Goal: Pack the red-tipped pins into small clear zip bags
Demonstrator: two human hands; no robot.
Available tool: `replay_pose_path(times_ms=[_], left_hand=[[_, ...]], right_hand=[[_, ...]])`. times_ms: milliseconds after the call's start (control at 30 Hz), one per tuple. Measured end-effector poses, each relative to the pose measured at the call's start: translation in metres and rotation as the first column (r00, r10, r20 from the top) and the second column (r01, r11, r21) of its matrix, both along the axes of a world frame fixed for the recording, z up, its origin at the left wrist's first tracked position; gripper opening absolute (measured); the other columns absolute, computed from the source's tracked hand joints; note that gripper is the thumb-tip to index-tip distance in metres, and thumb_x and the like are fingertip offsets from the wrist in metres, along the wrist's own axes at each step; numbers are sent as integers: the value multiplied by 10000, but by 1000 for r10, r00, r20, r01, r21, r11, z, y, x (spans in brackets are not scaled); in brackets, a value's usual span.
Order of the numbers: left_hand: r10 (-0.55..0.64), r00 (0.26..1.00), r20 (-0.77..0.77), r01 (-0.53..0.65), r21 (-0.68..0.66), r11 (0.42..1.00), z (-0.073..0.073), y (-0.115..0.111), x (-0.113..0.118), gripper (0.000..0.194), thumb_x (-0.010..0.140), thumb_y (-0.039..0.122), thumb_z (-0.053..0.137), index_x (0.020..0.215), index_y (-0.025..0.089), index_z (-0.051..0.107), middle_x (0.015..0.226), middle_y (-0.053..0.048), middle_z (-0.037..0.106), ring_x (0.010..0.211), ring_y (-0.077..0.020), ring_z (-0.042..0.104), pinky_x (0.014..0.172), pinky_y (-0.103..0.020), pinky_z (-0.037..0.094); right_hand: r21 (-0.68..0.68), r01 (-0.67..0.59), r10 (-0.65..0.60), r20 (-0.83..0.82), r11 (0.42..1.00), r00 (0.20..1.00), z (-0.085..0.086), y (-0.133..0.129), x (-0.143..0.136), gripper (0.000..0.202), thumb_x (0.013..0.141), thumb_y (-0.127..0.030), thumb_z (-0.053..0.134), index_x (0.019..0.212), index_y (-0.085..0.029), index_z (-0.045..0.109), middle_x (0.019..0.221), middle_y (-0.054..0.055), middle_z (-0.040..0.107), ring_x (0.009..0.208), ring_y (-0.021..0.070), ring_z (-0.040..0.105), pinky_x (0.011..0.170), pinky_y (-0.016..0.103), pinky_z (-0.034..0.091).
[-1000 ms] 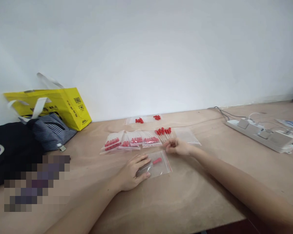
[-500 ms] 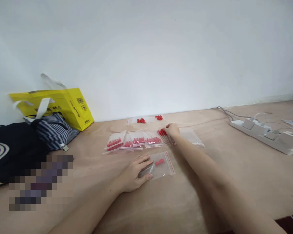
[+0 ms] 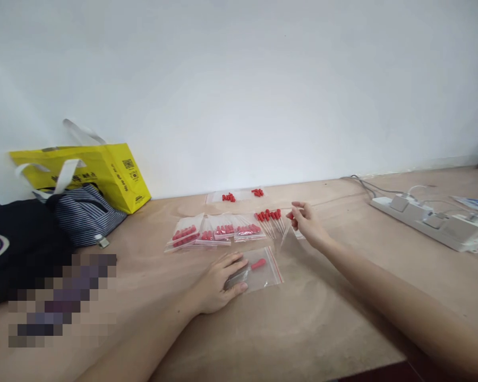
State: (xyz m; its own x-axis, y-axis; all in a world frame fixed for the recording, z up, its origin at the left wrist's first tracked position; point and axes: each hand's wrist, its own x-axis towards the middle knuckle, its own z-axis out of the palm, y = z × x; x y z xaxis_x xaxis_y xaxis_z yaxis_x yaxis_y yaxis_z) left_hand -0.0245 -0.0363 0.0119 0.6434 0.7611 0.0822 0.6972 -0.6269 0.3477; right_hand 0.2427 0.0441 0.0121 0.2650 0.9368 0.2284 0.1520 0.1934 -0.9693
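Note:
My left hand (image 3: 222, 284) lies with its fingers spread over a clear zip bag (image 3: 267, 275), pressing it to the table. Inside that bag is a dropper with a red bulb (image 3: 258, 264); the hand covers its tube. My right hand (image 3: 306, 223) is closed at the fingertips on a thin clear zip bag (image 3: 288, 240), raised at an angle and partly hidden behind the wrist. Just left of it lie several loose red-bulbed droppers (image 3: 267, 216), tubes toward me. Filled bags of red-bulbed droppers (image 3: 223, 230) overlap further left.
Small red rubber bulbs (image 3: 228, 197) lie on a clear bag (image 3: 242, 196) near the wall. A yellow shopping bag (image 3: 121, 180), a striped pouch (image 3: 79, 215) and a black bag (image 3: 24, 249) stand at left. A power strip (image 3: 426, 217) with plugged-in adapters and cables is at right.
My right hand has moved right, off the loose droppers, and has lifted a clear zip bag that lay flat beside them. My left hand stays on its bag.

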Motion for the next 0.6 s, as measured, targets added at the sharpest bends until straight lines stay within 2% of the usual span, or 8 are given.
replay_pose_path(times_ms=[67,167,300,400,500,600], left_hand=[[0,1000,-10,0,-2,1000,0,0,0,472,824,413,461,1253,222,414,1355,-72,350,1244,-243,310,1012,-436,288],[0,1000,-10,0,-3,1000,0,0,-1,457,840,421,430,1253,226,414,1357,-67,347,1248,-239,304,1011,-427,291],[-7,1000,-19,7,-22,1000,1,0,-2,476,840,427,425,1267,219,394,1371,-70,321,1256,-252,284,1012,-444,280],[-11,999,-32,10,-27,1000,2,0,-2,521,818,432,455,1278,198,379,1380,-82,301,1262,-261,268,1018,-448,268],[-6,999,-42,5,-29,1000,2,1,-1,535,816,428,454,1284,185,367,1381,-83,297,1267,-251,260,1028,-436,257],[-2,999,-41,1,-27,1000,2,0,-1,548,815,424,452,1292,173,351,1381,-88,297,1267,-243,261,1031,-433,252]], right_hand=[[27,-57,60,-136,998,989,-9,-19,-1,293,743,-409,459,937,-190,439,640,-32,546,441,69,445,430,198,362],[-26,-74,64,-277,997,959,-18,-35,-9,298,707,-431,499,883,-197,443,643,-31,543,439,68,435,421,204,357],[-89,-107,61,-415,990,908,-20,-44,-21,291,683,-414,546,851,-202,438,648,-31,543,443,65,448,421,201,361],[-100,-189,117,-486,977,866,-21,-50,-27,315,658,-418,584,825,-206,423,677,-21,569,475,77,499,479,222,408],[-110,-344,267,-431,932,862,-26,-56,-31,334,642,-439,611,797,-205,430,691,-11,584,524,100,543,539,252,432],[-105,-471,456,-145,876,878,-31,-59,-31,293,647,-421,625,778,-187,506,632,-16,566,537,104,524,540,244,406]])
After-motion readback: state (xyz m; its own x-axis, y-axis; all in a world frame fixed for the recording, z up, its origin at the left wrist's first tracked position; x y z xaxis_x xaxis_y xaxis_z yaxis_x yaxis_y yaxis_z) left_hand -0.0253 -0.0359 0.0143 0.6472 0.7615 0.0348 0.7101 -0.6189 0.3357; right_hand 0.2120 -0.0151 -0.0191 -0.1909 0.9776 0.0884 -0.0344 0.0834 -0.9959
